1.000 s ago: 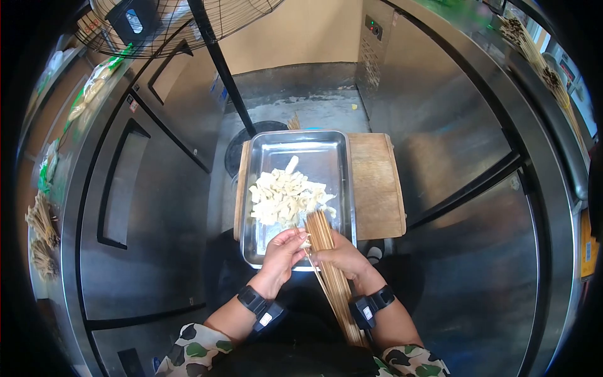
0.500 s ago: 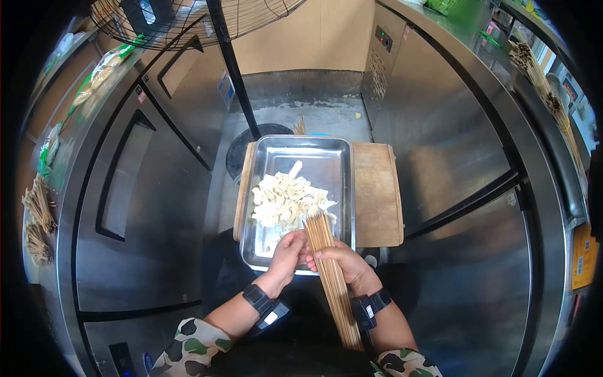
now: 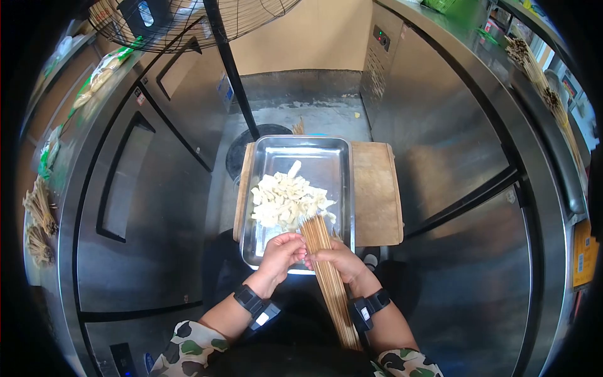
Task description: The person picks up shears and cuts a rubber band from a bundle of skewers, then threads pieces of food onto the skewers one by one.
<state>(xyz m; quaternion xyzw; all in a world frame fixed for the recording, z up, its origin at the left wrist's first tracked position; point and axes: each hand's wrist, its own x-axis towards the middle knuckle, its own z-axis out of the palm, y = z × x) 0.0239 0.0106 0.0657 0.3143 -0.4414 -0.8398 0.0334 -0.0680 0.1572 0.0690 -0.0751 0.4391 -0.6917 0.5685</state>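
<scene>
A thick bundle of thin wooden skewers [image 3: 331, 283] slants from my lap up over the near edge of a steel tray [image 3: 347, 188]. Wrapped round its upper part is my right hand [image 3: 342, 262], thumb across the front. My left hand [image 3: 282, 254] is closed in a pinch just left of the bundle, over the tray's near side; what its fingertips hold, if anything, is too small to make out. Pale whitish cut pieces [image 3: 286, 200] lie heaped in the tray, beyond both hands. The skewers' tips point toward this heap.
Under the tray is a wooden board [image 3: 377, 195]. Steel cabinets flank both sides, left [image 3: 151, 213] and right [image 3: 440, 125]. A black fan pole [image 3: 235, 81] rises from a round base behind the tray. More skewer bundles [image 3: 41, 210] lie on the left counter.
My left hand has shifted slightly, its fingers now higher beside the bundle. The skewer tips have moved a little to the left. My right hand keeps its hold.
</scene>
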